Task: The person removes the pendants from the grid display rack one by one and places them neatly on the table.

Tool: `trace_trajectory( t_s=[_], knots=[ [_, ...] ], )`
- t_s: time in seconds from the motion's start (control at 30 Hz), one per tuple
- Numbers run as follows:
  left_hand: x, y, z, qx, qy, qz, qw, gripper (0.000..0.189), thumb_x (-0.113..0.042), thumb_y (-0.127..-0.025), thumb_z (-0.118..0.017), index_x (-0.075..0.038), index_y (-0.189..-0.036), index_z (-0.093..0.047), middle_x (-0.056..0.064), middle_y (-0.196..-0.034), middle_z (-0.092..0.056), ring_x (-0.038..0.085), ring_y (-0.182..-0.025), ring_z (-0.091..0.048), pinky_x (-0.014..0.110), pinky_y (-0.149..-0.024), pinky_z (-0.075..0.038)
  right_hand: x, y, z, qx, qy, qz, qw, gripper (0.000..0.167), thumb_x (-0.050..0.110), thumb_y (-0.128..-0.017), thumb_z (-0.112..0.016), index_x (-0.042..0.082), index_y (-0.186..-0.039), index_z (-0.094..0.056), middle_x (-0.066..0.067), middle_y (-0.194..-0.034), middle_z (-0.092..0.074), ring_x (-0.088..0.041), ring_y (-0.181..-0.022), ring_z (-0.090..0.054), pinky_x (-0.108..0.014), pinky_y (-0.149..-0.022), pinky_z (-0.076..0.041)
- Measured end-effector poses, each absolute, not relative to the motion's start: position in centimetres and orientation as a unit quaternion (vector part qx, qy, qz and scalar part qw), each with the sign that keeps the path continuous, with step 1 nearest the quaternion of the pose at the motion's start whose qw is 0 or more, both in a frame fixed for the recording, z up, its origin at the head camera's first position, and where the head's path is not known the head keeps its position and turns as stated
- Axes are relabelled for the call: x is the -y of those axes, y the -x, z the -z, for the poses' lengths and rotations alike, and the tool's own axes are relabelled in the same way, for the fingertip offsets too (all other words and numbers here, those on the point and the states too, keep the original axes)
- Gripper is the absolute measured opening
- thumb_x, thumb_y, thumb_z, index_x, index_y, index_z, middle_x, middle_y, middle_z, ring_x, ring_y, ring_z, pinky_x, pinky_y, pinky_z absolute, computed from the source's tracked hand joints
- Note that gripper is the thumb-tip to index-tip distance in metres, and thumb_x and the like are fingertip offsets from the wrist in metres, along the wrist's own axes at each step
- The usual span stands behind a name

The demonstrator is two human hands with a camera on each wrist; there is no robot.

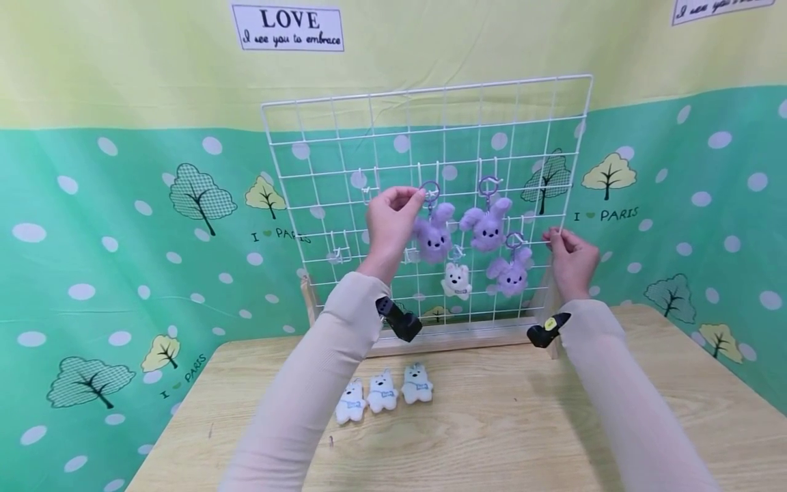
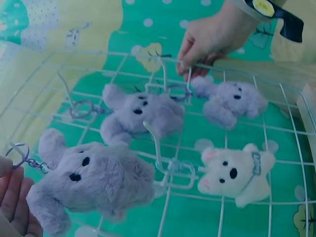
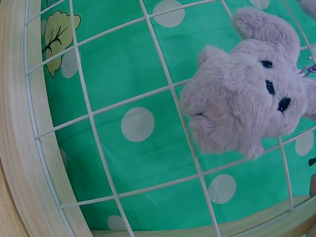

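My left hand (image 1: 392, 229) pinches the purple ring of a plush bunny keychain (image 1: 435, 240), right at a hook on the white wire grid (image 1: 424, 90). In the left wrist view, the ring (image 2: 19, 154) loops round the hook beside my thumb, and the bunny hangs from its chain. My right hand (image 1: 573, 261) grips the grid's right edge between thumb and fingers. Two more purple bunnies hang on hooks to the right, one upper (image 1: 488, 231) and one lower (image 1: 510, 277). A white bear keychain (image 1: 457, 281) hangs low, below the pinched bunny.
Three white plush bears, left (image 1: 351, 403), middle (image 1: 383, 394) and right (image 1: 417, 384), lie in a row on the wooden table (image 1: 479, 424). The grid stands in a wooden base (image 1: 479, 339). Bare hooks (image 1: 338, 254) are at its left; a patterned cloth (image 1: 203, 287) hangs behind.
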State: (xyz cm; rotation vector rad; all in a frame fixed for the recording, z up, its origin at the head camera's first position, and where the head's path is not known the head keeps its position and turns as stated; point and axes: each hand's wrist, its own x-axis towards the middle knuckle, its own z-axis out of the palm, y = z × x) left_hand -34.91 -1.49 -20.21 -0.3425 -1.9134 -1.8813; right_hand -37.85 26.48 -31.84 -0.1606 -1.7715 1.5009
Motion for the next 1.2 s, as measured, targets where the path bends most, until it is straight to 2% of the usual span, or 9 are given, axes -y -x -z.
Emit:
trace_trajectory(
  t_s=[0.5, 0.77, 1.2],
  knots=[
    [2.5, 31.8, 21.5, 0.675, 0.167, 0.699, 0.167, 0.015, -0.018, -0.087, -0.068, -0.005, -0.095, -0.066, 0.005, -0.087, -0.066, 0.018, -0.084, -0.062, 0.023, -0.075, -0.049, -26.5, 38.1, 31.9, 0.682, 0.064, -0.606, 0.404, 0.032, 0.025, -0.092, -0.060, 0.003, -0.113, -0.067, -0.007, -0.105, -0.070, 0.000, -0.085, -0.065, -0.016, -0.083, -0.050],
    [2.7, 30.0, 24.2, 0.693, 0.191, 0.684, 0.125, 0.015, -0.018, -0.087, -0.068, -0.006, -0.095, -0.067, 0.008, -0.092, -0.067, 0.016, -0.085, -0.061, 0.026, -0.080, -0.050, -26.6, 38.3, 32.0, 0.686, 0.066, -0.604, 0.401, 0.034, 0.030, -0.092, -0.059, 0.006, -0.114, -0.067, -0.004, -0.105, -0.071, -0.001, -0.087, -0.064, -0.015, -0.083, -0.050],
    [2.7, 27.2, 29.7, 0.706, 0.209, 0.674, 0.051, 0.015, -0.015, -0.087, -0.068, -0.003, -0.095, -0.066, 0.008, -0.091, -0.067, 0.015, -0.083, -0.061, 0.025, -0.074, -0.050, -26.7, 38.3, 32.0, 0.686, 0.066, -0.603, 0.402, 0.033, 0.028, -0.092, -0.060, 0.004, -0.114, -0.066, -0.006, -0.106, -0.070, -0.003, -0.088, -0.065, -0.017, -0.084, -0.050]
  ],
)
